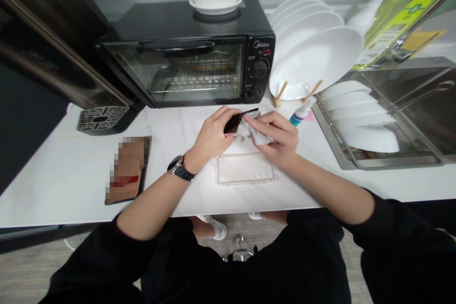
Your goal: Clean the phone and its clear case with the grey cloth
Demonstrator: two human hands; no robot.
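Phone (pixel 235 122) was held tilted above the counter (pixel 53 171), pinched at its near end by the curled fingers of the left hand (pixel 213 134). Right hand (pixel 280 137) pressed a white wipe (pixel 253 132) against the phone's far end, fingers closed together. Clear case (pixel 246 169) lay just below both hands; spray bottle (pixel 302 111) stood just beyond the right knuckles.

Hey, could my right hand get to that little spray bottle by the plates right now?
Probably yes: the spray bottle lies just beyond the right hand with bare counter between, but that hand holds a white cloth against the phone.
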